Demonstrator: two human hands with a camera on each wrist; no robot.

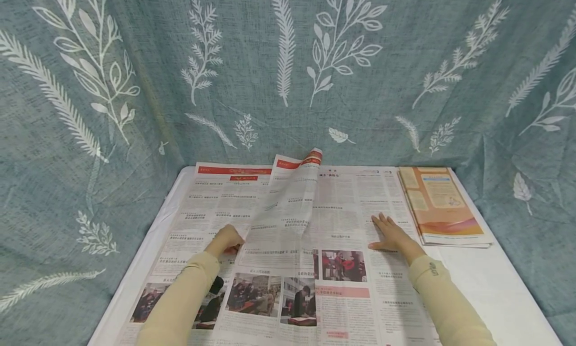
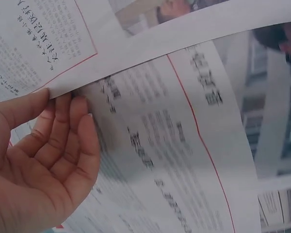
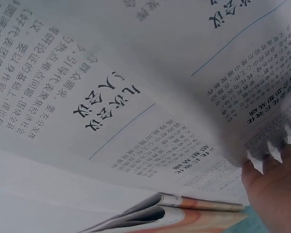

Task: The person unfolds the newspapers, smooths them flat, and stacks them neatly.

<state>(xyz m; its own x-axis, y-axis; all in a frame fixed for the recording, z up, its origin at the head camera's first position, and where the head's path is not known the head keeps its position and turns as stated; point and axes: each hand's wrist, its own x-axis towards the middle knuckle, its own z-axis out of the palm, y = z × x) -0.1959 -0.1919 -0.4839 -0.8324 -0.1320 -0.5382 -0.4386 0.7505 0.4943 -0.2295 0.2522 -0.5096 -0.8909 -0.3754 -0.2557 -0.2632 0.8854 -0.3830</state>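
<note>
A large newspaper (image 1: 342, 211) lies spread over the white table. One of its pages (image 1: 274, 236) is partly lifted, its top corner curling up near the far edge and its left edge raised. My left hand (image 1: 227, 240) pinches that left edge between thumb and fingers; the left wrist view shows the thumb on top and the curled fingers (image 2: 63, 121) beneath the paper. On the right part of the newspaper rests my right hand (image 1: 391, 236), fingers spread. In the right wrist view its fingertips touch the printed sheet, which bulges beside them.
A stack of folded orange-and-white newspapers (image 1: 443, 206) lies at the table's far right. Bare white tabletop (image 1: 486, 281) shows at the right front. A blue-green curtain (image 1: 270, 86) with white leaf patterns hangs behind and along both sides.
</note>
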